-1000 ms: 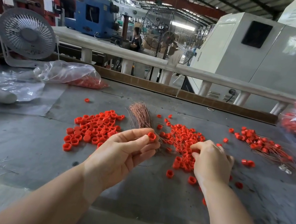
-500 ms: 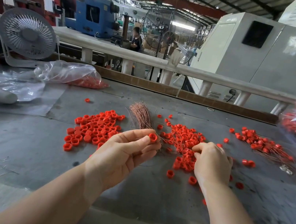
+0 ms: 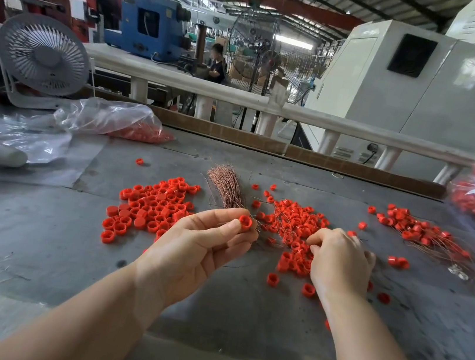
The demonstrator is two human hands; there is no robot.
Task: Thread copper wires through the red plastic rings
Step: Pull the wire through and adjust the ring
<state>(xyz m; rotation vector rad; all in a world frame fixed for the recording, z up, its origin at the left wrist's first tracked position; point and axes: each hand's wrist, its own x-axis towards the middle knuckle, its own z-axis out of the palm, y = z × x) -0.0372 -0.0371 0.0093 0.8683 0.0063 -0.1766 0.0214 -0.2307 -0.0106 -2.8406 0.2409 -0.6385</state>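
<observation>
**A:** Head view. Which step is shown?

**B:** The pick-up of a wire, by my reading. The left hand [image 3: 192,244] pinches one red ring [image 3: 244,222] between thumb and fingertips, its opening turned toward the camera. The right hand [image 3: 341,260] is knuckles-up, fingers curled down into the pile of rings and wires [image 3: 295,219] lying between the two hands and beyond them. Whether it has a wire pinched cannot be told; its fingertips are hidden.

**A:** Where is the stock?

**B:** The bundle of copper wires [image 3: 227,186] lies on the bench [image 3: 241,310] just beyond the left hand. Loose rings [image 3: 149,206] lie to the left of that hand. Rings with wires through them [image 3: 419,233], apparently finished, lie well to the right of the right hand.

**A:** What does the next move call for?

**B:** Probably freeing a single strand from the tangle, bringing its end to the held ring, and aiming it through the opening. The wire is thin and springy, so the ring should be held steady.
</observation>
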